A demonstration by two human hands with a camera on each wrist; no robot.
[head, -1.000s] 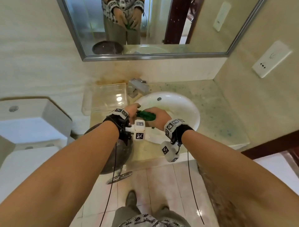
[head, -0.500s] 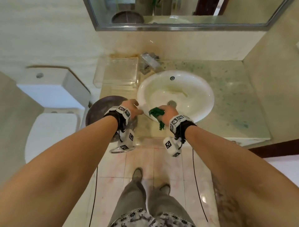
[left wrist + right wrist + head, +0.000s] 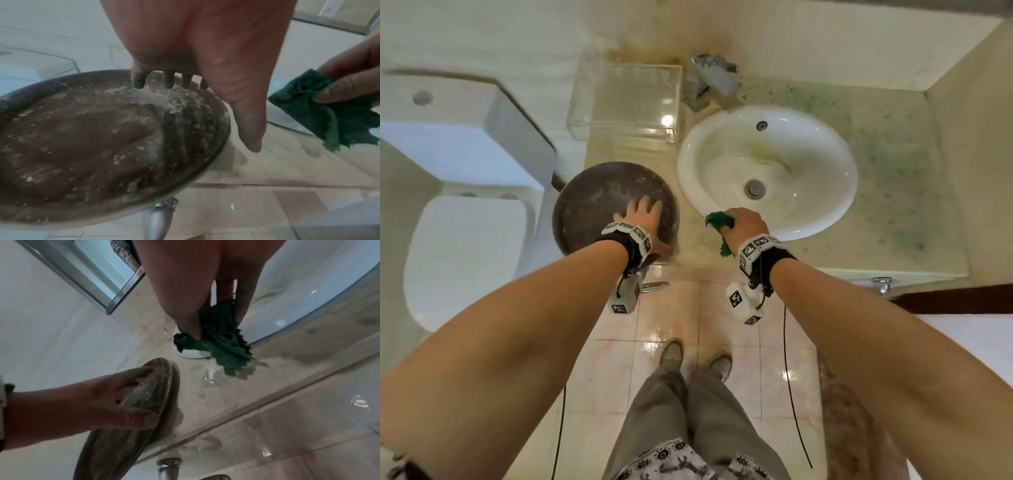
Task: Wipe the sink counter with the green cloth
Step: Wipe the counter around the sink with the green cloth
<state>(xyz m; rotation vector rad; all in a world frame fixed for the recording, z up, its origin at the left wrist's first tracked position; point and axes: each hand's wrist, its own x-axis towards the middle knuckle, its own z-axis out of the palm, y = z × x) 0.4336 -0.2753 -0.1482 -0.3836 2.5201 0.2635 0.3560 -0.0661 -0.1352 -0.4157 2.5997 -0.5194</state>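
My right hand (image 3: 746, 224) pinches a crumpled green cloth (image 3: 718, 222) between thumb and fingers. The cloth (image 3: 226, 352) hangs onto the wet beige counter (image 3: 277, 374), just at the front-left rim of the white sink (image 3: 825, 164). Several water drops lie on the counter beneath the cloth. My left hand (image 3: 645, 217) lies flat with fingers spread on a round, dusty dark mirror disc (image 3: 592, 202) left of the sink. In the left wrist view its straight fingers (image 3: 168, 81) rest on the disc (image 3: 92, 138) and the cloth (image 3: 329, 116) shows at the right.
A clear plastic box (image 3: 626, 99) stands at the back left of the counter, with the faucet (image 3: 710, 80) beside it. Green speckles mark the counter (image 3: 893, 154) right of the sink. The disc's chrome stem (image 3: 168, 467) overhangs the front edge. A toilet (image 3: 465, 246) stands at the left.
Both hands held the cloth over the basin; the left let go and moved left onto the disc. The right hand brought the cloth to the front rim. My view tilted down.
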